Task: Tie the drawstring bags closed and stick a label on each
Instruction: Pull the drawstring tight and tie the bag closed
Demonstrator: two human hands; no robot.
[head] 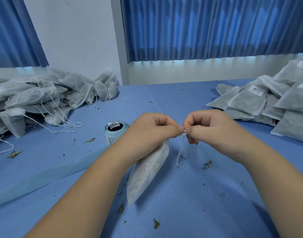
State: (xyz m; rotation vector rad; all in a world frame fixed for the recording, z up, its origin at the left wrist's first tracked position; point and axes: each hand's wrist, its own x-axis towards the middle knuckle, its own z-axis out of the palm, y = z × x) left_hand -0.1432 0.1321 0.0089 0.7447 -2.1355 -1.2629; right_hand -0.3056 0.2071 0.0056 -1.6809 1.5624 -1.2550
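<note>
Two bare forearms reach in from 6 o'clock, and the hands meet at the middle of the view. The left hand [152, 129] is curled round the neck of a filled bag [147, 174]. The right hand [211, 129] pinches the drawstring [180, 150] with its fingers [192, 133] bent tight against the left fingertips. A small loop of string shows between them, and the loose ends hang toward the counter [216, 203].

The bag is held above the counter in front of the person. Its long axis is a slant, with the neck up toward 1 o'clock and the bottom down toward 7 o'clock. I cannot tell whether the lower corner touches the counter.

By my reading the knot on this bag is being made and is not yet finished, and no label shows on the bag. The label roll [115, 131] stands just beside the left hand at 9 o'clock. A big heap of unlabelled bags [35, 100], strings trailing, lies at 10 o'clock. A stack of labelled bags [267, 103] lies at 2 o'clock. So a fair share looks done, and much seems left.
</note>
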